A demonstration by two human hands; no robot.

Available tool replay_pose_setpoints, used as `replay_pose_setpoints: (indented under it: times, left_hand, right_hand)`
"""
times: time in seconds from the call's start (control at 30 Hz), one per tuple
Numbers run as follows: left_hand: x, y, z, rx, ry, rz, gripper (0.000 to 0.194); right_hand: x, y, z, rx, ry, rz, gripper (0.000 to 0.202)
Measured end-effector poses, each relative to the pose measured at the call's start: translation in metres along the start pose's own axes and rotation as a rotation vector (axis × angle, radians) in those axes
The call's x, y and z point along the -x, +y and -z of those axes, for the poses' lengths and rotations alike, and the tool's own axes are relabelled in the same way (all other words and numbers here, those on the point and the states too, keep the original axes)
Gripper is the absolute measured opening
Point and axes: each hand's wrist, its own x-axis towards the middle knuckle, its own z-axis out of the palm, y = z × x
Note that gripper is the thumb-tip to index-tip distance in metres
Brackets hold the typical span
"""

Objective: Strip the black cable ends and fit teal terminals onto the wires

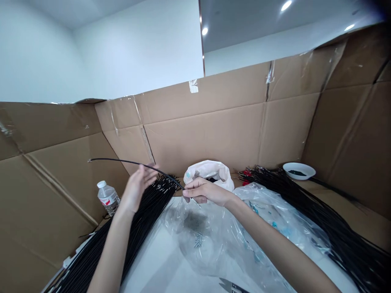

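Cable [131, 162] pinched between thumb and fingers of right hand [201, 191] above bench [146, 260], arched leftward from that grip, presumably to leave the longer length free. Left hand [137, 185] loosely spread alongside, motion-blurred, contact with cable not determinable. Left bundle [143, 228] laid with pale tips toward both hands, apparently for easy reach, and kept apart from right bundle [311, 201] by clear plastic bag [214, 252].

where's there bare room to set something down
The table shows bare between the left cables and the plastic. Crowded: the right side, under plastic and the right cables, and the back around the white bag.
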Motion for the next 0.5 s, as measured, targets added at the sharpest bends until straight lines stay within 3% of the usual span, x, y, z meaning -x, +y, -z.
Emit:
replay_pose_setpoints:
  times: [0.1, 0.17, 0.37, 0.5]
  left_hand:
    - [0.023, 0.005, -0.042, 0.324, -0.188, 0.179, 0.043]
    - [0.030, 0.008, -0.055, 0.421, -0.166, 0.223, 0.037]
    - [0.019, -0.002, -0.054, 0.476, 0.124, 0.256, 0.048]
    - [0.029, -0.015, -0.056, 0.442, 0.139, 0.302, 0.046]
  right_hand:
    - [0.005, -0.015, -0.006, -0.082, -0.032, -0.047, 0.043]
    - [0.010, -0.018, -0.009, -0.072, 0.002, -0.039, 0.043]
    - [0.028, -0.002, -0.014, -0.011, 0.193, -0.040, 0.043]
    - [0.028, 0.022, -0.015, -0.099, 0.283, 0.025, 0.040]
